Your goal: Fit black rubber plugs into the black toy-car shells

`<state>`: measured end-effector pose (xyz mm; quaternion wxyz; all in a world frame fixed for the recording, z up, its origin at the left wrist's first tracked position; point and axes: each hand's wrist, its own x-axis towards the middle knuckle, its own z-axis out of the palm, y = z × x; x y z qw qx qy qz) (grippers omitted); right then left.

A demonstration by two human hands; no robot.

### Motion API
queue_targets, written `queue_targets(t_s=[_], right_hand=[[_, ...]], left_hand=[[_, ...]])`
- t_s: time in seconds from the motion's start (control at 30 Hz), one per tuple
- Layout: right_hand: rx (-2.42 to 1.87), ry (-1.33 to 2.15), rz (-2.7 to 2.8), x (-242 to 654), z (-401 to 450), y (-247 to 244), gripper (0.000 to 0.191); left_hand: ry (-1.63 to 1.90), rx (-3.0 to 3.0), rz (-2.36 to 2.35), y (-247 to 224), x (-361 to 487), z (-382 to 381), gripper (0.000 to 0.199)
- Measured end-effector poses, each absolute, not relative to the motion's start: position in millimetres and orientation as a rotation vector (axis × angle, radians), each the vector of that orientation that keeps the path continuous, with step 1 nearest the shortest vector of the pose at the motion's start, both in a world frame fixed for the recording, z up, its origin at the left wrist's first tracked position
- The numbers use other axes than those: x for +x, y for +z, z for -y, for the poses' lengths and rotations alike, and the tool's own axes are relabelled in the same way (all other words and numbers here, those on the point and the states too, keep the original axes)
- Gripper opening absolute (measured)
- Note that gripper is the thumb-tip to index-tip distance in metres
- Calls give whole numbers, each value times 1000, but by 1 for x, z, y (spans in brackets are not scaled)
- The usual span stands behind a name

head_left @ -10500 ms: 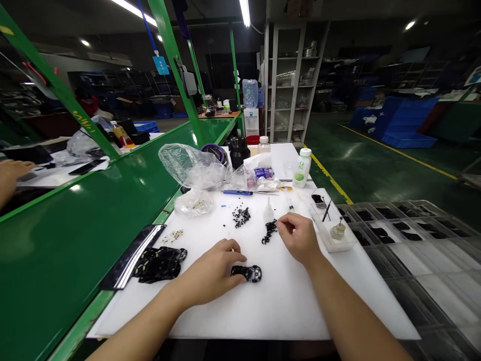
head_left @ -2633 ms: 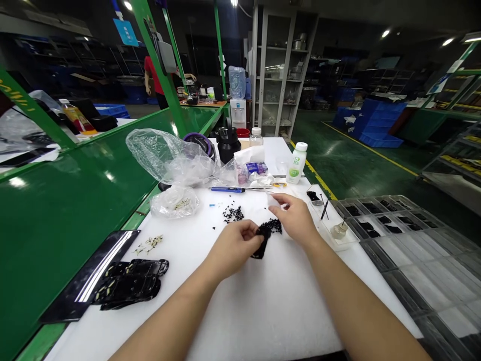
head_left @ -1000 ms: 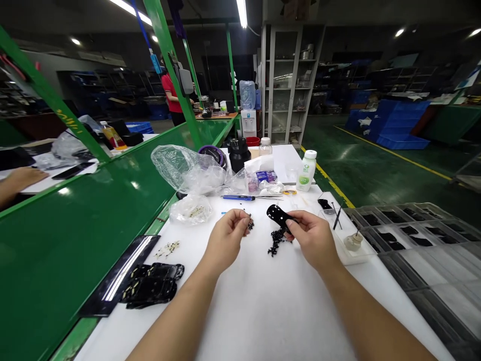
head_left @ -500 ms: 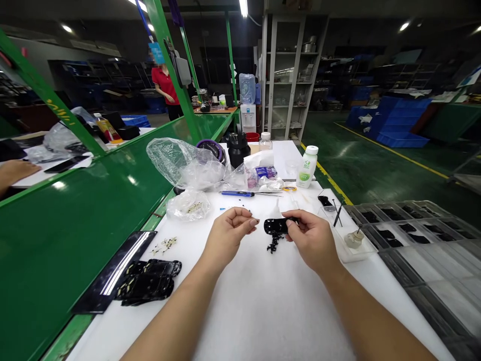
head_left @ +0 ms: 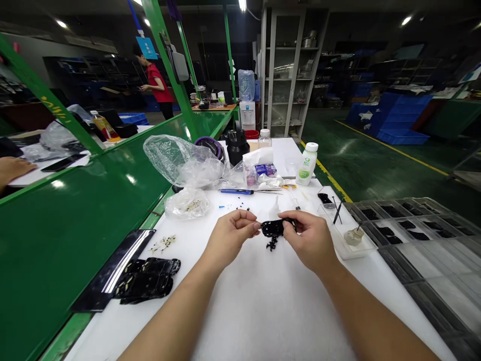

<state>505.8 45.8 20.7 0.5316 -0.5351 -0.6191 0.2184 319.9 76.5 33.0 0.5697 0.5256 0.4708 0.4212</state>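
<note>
From my remote seat: a white foam surface [head_left: 263, 311] beside a green conveyor bench [head_left: 75, 240] in a dim factory hall. A glossy black perforated plastic part [head_left: 275, 228] hangs just above a small heap of black bits [head_left: 271, 244], a heap smaller than in the earlier view. My right hand [head_left: 310, 240] clamps the part in its fingers [head_left: 288, 222]; my left hand [head_left: 231, 238] has its fingers [head_left: 250, 220] together, just beside it.

Black part [head_left: 271, 228] half-hidden by right fingers [head_left: 288, 219]; loose bits [head_left: 271, 244] too small.
</note>
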Motion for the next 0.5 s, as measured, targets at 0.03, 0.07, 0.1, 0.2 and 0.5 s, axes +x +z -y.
queue_targets(t_s=[0.03, 0.07, 0.1, 0.2, 0.5], right_hand=[[-1276, 527, 1477, 506, -46, 20, 20], [-1276, 534, 1478, 506, -46, 20, 20], [-1275, 536, 1479, 505, -46, 20, 20], [-1275, 534, 1483, 505, -45, 21, 19], [-1237, 492, 1544, 506, -46, 21, 21]], left_hand=[[987, 1232, -1109, 34, 320, -76, 27], [986, 1231, -1112, 34, 321, -76, 27], [983, 1230, -1115, 35, 321, -76, 26], [973, 1228, -1127, 35, 321, -75, 25], [921, 1276, -1150, 35, 321, -74, 20]])
